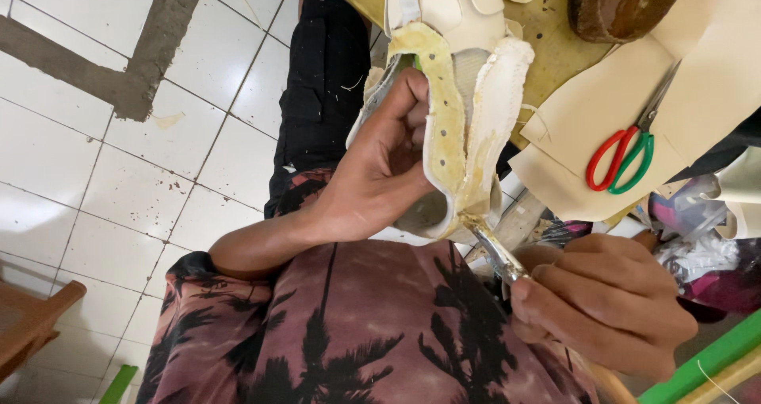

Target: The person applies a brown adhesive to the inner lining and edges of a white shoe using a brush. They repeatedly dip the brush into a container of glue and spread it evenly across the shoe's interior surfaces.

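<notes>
Two hands closed: left hand [380,166] around cream shoe upper [460,111], right hand [602,305] below it gripping pliers [495,249].

scissors [630,152] on sheet [587,114]; shoe [460,95] left of them

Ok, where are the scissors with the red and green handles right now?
In the head view, the scissors lie at upper right on a cream sheet, right of the shoe upper held in the left hand.

Bright even daylight, soft shadows, sharp focus, slight wide-angle edge stretch
</notes>
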